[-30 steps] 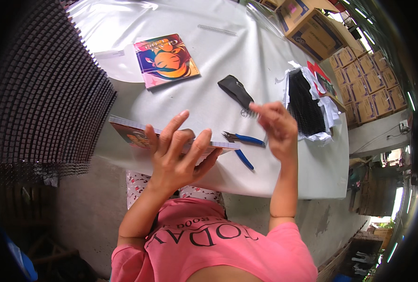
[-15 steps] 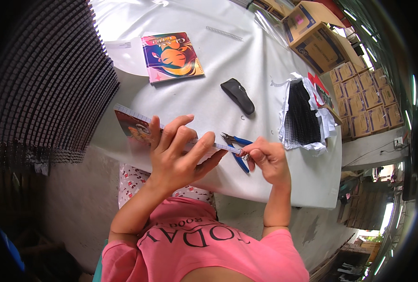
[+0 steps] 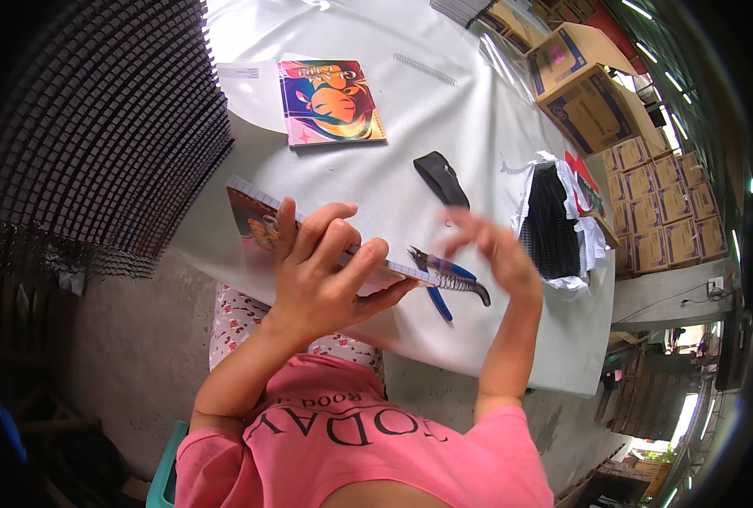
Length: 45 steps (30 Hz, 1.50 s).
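My left hand (image 3: 321, 275) grips a notebook (image 3: 253, 222) with a colourful cover, held tilted above the near table edge. From the right end of its edge a thin spiral binding coil (image 3: 461, 284) sticks out, its free end bent downward. Just above the coil is my right hand (image 3: 503, 258), blurred by motion, fingers stretched out and apart, with nothing visible in them. Blue-handled cutting pliers (image 3: 438, 303) lie on the table beneath the coil, partly covered by it. Beyond them rests a black elongated case-like object (image 3: 440, 178).
A finished-looking notebook (image 3: 332, 102) lies farther back, a loose coil (image 3: 425, 69) to its right. Stacked dark coils (image 3: 114, 127) rise at left. A white wrapping with black coils (image 3: 549, 216) sits at right, cartons (image 3: 592, 102) behind. The white-covered table (image 3: 512, 339) ends close to me.
My right hand has let go of the coil's end and moved up and right. More of the coil now shows beyond the notebook. My left hand keeps its hold; the view has shifted slightly.
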### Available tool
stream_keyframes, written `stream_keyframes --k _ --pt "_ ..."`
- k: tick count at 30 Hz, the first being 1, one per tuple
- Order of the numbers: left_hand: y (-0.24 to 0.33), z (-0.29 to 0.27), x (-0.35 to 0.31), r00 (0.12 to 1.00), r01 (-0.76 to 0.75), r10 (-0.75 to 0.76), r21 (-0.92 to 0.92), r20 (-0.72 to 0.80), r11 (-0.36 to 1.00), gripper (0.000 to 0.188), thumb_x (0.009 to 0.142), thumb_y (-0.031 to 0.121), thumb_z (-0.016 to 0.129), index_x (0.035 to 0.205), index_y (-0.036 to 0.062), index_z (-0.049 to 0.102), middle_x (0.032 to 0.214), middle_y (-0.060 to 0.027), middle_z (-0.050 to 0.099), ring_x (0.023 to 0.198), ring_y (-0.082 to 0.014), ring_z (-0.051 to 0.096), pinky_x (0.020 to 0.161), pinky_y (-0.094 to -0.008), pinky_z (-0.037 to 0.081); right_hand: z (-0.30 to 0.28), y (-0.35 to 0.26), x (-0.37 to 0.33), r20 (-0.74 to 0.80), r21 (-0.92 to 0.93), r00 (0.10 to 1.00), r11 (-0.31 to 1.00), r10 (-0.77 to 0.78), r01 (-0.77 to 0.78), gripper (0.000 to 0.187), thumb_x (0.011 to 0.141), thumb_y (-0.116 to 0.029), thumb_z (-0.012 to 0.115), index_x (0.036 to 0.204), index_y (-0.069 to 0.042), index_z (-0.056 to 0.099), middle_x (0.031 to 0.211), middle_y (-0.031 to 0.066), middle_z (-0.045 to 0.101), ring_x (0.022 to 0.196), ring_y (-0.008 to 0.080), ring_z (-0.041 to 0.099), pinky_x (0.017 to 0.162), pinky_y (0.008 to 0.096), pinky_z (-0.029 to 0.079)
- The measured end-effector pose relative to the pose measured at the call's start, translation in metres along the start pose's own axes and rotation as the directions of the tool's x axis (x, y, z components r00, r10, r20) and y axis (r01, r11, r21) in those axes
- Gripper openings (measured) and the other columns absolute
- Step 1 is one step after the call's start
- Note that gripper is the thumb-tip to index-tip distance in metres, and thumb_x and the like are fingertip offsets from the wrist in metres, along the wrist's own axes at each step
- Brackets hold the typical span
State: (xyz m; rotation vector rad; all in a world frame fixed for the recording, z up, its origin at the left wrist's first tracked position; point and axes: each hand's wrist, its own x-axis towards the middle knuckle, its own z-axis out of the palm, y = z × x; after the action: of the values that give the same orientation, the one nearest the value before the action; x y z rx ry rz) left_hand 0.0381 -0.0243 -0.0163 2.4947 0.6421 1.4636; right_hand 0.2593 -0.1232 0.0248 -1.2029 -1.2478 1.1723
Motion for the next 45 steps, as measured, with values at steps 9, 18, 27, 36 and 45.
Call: stream_keyframes --k 9,18,27,36,45 --pt "-0.001 -0.008 0.0 0.999 -0.021 0.022 -0.071 0.025 0.997 0.038 0.062 0.042 0.077 0.068 0.0133 0.052 0.076 -0.0019 0.046 0.105 -0.0223 0.053 0.108 -0.0526 0.011 -0.021 0.033 0.046 -0.473 -0.52 0.876 0.774 0.091 -0.361 0.034 0.076 -0.012 0.059 0.11 -0.008 0.062 0.109 0.0142 0.062 0.098 0.0289 0.06 0.087 0.0416 0.046" --pt "0.0 0.001 0.003 0.999 -0.001 -0.002 -0.071 -0.038 0.997 0.05 0.056 0.046 0.081 0.06 0.0122 0.044 0.071 -0.002 0.045 0.105 -0.0259 0.055 0.11 -0.0499 0.009 0.016 0.02 0.021 -0.195 -0.126 0.972 0.986 -0.128 0.105 0.013 0.073 -0.005 0.06 0.078 0.0 0.07 0.078 0.0149 0.064 0.072 0.0217 0.059 0.069 0.031 0.048" --pt "-0.003 -0.006 0.001 1.0 -0.008 0.006 -0.107 -0.013 0.994 0.042 0.062 0.046 0.075 0.071 0.0106 0.054 0.079 -0.0043 0.048 0.103 -0.0238 0.054 0.108 -0.0517 0.014 0.018 0.012 0.024 0.092 0.531 0.745 0.666 -0.661 0.525 0.014 0.07 -0.002 0.064 0.082 0.002 0.07 0.086 0.0171 0.066 0.078 0.0279 0.063 0.079 0.0401 0.049" --pt "-0.006 -0.004 -0.004 0.998 0.029 -0.042 -0.228 -0.052 0.973 0.071 0.064 0.047 0.073 0.12 0.0106 0.048 0.088 -0.0037 0.055 0.106 -0.0211 0.052 0.109 -0.0472 0.012 0.044 0.001 0.04 0.094 -0.265 0.928 0.889 -0.361 0.373 0.017 0.065 0.01 0.056 0.069 -0.002 0.067 0.082 0.0161 0.067 0.066 0.023 0.06 0.067 0.0305 0.049" --pt "-0.037 -0.036 0.025 0.992 0.122 -0.125 0.086 0.028 0.989 0.063 0.049 0.063 0.071 0.079 0.0095 0.057 0.087 -0.0025 0.048 0.096 -0.0239 0.047 0.091 -0.0653 0.019 0.024 0.013 0.052 -0.131 -0.02 0.823 0.831 -0.553 0.556 0.009 0.074 -0.003 0.064 0.081 -0.001 0.069 0.089 0.0195 0.066 0.069 0.0254 0.062 0.069 0.0307 0.048"
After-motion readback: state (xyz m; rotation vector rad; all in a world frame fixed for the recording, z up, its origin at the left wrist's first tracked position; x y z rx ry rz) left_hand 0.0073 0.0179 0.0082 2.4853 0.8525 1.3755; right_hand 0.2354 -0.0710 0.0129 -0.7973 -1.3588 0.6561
